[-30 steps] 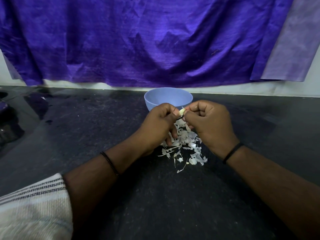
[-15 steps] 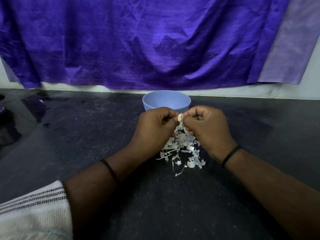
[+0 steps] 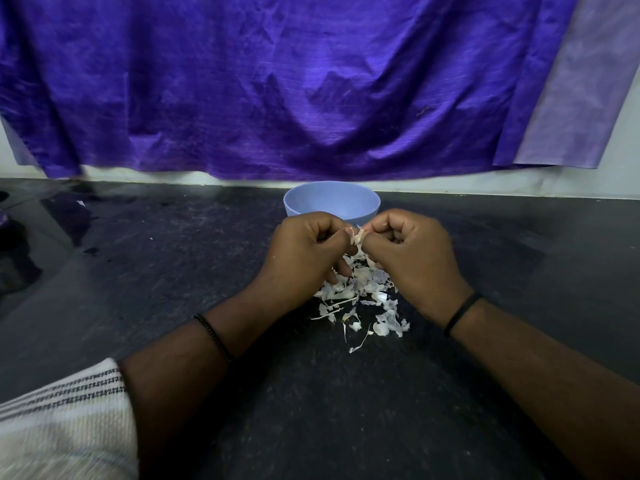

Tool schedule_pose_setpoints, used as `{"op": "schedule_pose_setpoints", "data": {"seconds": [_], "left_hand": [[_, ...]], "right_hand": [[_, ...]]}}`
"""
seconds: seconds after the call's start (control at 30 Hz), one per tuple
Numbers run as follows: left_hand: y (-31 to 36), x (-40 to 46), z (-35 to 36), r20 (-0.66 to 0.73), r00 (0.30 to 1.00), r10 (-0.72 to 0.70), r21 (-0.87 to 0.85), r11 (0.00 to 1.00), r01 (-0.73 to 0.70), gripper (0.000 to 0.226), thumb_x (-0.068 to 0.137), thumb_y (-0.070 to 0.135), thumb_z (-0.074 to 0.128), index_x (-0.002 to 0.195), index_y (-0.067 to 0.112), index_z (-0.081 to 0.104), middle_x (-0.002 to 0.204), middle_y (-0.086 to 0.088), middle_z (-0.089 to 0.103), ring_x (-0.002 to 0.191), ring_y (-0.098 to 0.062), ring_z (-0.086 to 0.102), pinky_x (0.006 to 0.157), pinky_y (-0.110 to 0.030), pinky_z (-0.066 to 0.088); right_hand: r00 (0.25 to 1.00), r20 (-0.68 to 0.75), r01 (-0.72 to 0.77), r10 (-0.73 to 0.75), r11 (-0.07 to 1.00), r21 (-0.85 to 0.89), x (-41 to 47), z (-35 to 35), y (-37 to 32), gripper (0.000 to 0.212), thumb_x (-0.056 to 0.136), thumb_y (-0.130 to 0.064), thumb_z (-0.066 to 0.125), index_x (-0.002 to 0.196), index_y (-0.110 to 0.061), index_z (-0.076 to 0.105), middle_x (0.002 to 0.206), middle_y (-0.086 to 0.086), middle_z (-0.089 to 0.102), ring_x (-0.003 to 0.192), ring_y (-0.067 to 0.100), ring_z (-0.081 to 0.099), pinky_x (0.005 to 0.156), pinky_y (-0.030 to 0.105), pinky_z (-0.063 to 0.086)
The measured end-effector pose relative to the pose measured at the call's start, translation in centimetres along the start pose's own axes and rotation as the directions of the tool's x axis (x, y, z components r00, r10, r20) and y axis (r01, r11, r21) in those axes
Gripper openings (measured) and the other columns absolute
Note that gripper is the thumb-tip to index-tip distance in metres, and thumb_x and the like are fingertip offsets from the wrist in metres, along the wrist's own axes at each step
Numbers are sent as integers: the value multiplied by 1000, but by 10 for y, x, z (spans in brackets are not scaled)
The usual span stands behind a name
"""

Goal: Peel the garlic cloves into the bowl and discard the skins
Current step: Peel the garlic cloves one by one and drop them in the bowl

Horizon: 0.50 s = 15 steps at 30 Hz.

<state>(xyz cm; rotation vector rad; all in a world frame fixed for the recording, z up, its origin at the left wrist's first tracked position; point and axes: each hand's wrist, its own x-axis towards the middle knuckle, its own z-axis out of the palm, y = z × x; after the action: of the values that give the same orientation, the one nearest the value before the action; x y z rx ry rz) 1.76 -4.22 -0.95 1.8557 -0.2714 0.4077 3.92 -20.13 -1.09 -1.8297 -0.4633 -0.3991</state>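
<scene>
My left hand (image 3: 304,252) and my right hand (image 3: 410,258) meet just in front of a light blue bowl (image 3: 331,199), fingers curled. Between their fingertips they pinch a small pale garlic clove (image 3: 358,237) with skin partly loose. Under and just behind the hands lies a pile of white garlic skins (image 3: 360,303) on the dark countertop (image 3: 242,410). The bowl's inside is mostly hidden from this angle; I cannot tell what it holds.
A purple cloth (image 3: 277,81) hangs on the wall behind the bowl. Dark objects (image 3: 14,251) sit at the far left edge of the counter. A striped sleeve (image 3: 62,420) shows at the lower left.
The view has tilted up slightly, so hands and bowl sit lower in frame. Both hands stay together on the clove, with fingers shifted a little around it.
</scene>
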Motion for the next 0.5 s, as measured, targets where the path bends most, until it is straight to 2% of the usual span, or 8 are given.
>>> {"op": "schedule_pose_setpoints", "data": {"seconds": [0.1, 0.2, 0.27, 0.4, 0.5], "left_hand": [[2, 0, 0, -7, 998, -55, -114, 992, 54, 16, 98, 5, 57, 91, 0, 71, 81, -13, 73, 57, -25, 68, 46, -32, 52], [3, 1, -2, 1, 995, -97, -198, 976, 95, 17, 99, 7, 57, 94, -2, 69, 82, -14, 72, 55, -23, 64, 45, -30, 50], [2, 1, -2, 22, 995, -97, -188, 977, 100, 17, 100, 9, 57, 95, -1, 69, 80, -10, 72, 54, -21, 64, 45, -31, 50], [1, 0, -2, 33, 997, -71, -49, 996, 73, 17, 101, 11, 55, 92, 4, 68, 77, -5, 70, 52, -18, 62, 43, -28, 48], [1, 0, -1, 40, 996, -77, 52, 996, 74, 16, 101, 13, 56, 92, 6, 66, 75, -2, 70, 49, -14, 61, 42, -27, 47]], "right_hand": [[998, -35, -43, 43, 999, 24, 2, -2, 1, 12, 86, -12, 68, 77, -18, 72, 70, 5, 71, 64, 19, 65, 65, 44, 58], [999, -39, -34, 35, 999, 26, 4, -5, 2, 14, 87, -13, 63, 74, -14, 70, 70, 11, 68, 65, 27, 62, 65, 50, 55], [999, -36, -35, 35, 999, -9, 5, -5, 2, 13, 86, -13, 65, 74, -14, 69, 69, 10, 68, 65, 30, 62, 61, 43, 54], [996, -94, -19, 5, 989, -148, 4, -5, 2, 9, 81, -14, 69, 71, -14, 68, 62, 0, 66, 55, 4, 53, 54, 20, 45], [991, -125, 16, -40, 982, -186, 4, -5, 3, 5, 78, -14, 70, 75, -16, 68, 66, -4, 66, 58, 2, 55, 56, 15, 45]]}}
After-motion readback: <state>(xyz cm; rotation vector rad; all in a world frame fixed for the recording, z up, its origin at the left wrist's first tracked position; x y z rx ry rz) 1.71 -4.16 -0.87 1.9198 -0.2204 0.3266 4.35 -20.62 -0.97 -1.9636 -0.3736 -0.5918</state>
